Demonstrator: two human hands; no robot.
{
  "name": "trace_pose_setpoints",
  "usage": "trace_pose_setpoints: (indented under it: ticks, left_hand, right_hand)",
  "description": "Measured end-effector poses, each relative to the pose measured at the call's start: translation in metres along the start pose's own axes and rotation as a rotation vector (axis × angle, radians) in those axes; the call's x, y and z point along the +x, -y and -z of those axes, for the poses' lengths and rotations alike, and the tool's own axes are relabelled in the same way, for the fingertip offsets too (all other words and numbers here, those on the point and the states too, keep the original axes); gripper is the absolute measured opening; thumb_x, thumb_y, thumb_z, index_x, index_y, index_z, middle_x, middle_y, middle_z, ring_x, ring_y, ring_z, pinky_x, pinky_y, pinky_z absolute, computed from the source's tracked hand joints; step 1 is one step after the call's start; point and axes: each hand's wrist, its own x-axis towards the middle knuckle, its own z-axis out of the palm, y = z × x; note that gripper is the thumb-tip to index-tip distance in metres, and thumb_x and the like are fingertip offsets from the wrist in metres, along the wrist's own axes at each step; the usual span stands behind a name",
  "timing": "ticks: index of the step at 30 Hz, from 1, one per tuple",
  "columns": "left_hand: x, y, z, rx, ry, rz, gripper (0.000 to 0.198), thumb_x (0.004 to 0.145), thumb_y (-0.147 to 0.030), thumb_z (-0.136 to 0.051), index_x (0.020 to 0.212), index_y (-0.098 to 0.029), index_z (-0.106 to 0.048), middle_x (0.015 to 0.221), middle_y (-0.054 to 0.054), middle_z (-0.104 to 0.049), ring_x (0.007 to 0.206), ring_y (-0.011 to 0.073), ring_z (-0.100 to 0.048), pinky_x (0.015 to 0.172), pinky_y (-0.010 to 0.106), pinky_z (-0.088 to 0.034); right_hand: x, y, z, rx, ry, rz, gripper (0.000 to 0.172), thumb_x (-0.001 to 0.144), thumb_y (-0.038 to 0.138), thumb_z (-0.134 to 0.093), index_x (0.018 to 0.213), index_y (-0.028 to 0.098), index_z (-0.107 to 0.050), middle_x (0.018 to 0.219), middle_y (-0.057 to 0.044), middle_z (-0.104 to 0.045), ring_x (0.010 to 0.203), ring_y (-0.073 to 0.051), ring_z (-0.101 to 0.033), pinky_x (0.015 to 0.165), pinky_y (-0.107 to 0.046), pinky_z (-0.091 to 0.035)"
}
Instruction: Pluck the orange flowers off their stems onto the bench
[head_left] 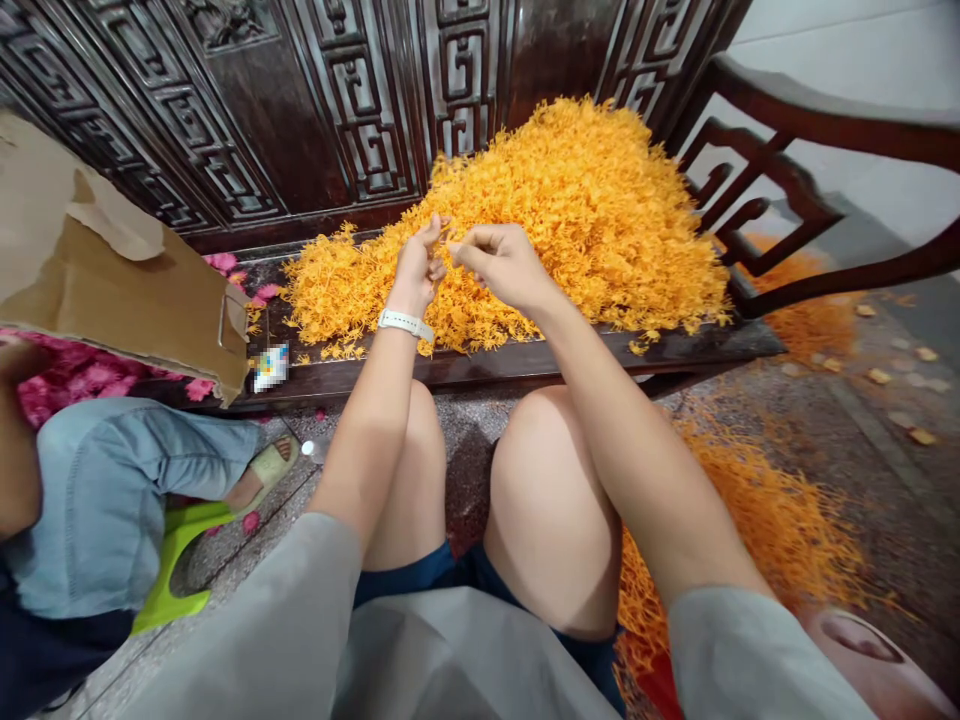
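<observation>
Both hands are raised above a large heap of yellow-orange flowers [585, 210] on a dark wooden bench. My left hand [418, 265], with a white band [406, 323] at the wrist, has its fingers curled in and its thumb pointing up. Whatever lies in its fingers is too small to make out. Just to its right, my right hand [504, 262] pinches thumb and forefinger together, its tips close to the left fingers. Anything in that pinch blends with the yellow flowers behind.
Left on the bench [720, 348] stands a cardboard box [142, 280] near pink flowers [82, 380]. Beside me a person in jeans [112, 490] sits, with a green stool [176, 570] there. Orange strands [757, 510] cover the floor at right. A carved armrest [832, 270] bounds the right end.
</observation>
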Motion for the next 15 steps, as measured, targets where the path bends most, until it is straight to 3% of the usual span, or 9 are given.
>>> trace_pose_setpoints:
  ticks: [4, 9, 15]
  left_hand:
    - [-0.013, -0.007, -0.012, 0.027, 0.072, -0.014, 0.023, 0.1, -0.049, -0.072, 0.103, -0.026, -0.074, 0.082, 0.001, -0.071, 0.04, 0.0035, -0.031, 0.036, 0.023, -0.026]
    - [-0.022, -0.003, -0.022, 0.166, 0.189, -0.027, 0.022, 0.098, -0.041, -0.073, 0.108, -0.023, -0.075, 0.083, 0.003, -0.07, 0.043, 0.0026, -0.037, 0.039, 0.02, -0.026]
    - [-0.022, -0.001, -0.022, 0.227, 0.228, -0.063, 0.029, 0.095, -0.046, -0.077, 0.112, -0.022, -0.076, 0.084, 0.003, -0.068, 0.045, 0.0017, -0.04, 0.042, 0.02, -0.027]
  right_hand:
    - [0.003, -0.013, 0.004, 0.018, -0.148, -0.078, 0.036, 0.092, 0.05, -0.077, 0.082, 0.023, -0.055, 0.07, 0.0, -0.051, 0.073, -0.016, -0.048, 0.066, -0.03, -0.044]
    - [0.002, -0.018, 0.008, 0.057, -0.027, -0.142, 0.031, 0.091, 0.043, -0.078, 0.081, 0.02, -0.06, 0.072, -0.001, -0.053, 0.074, -0.016, -0.051, 0.068, -0.031, -0.047]
    - [0.006, -0.026, 0.005, -0.024, -0.075, -0.147, 0.034, 0.093, 0.03, -0.071, 0.067, 0.021, -0.051, 0.062, 0.002, -0.038, 0.067, -0.014, -0.041, 0.071, -0.033, -0.047]
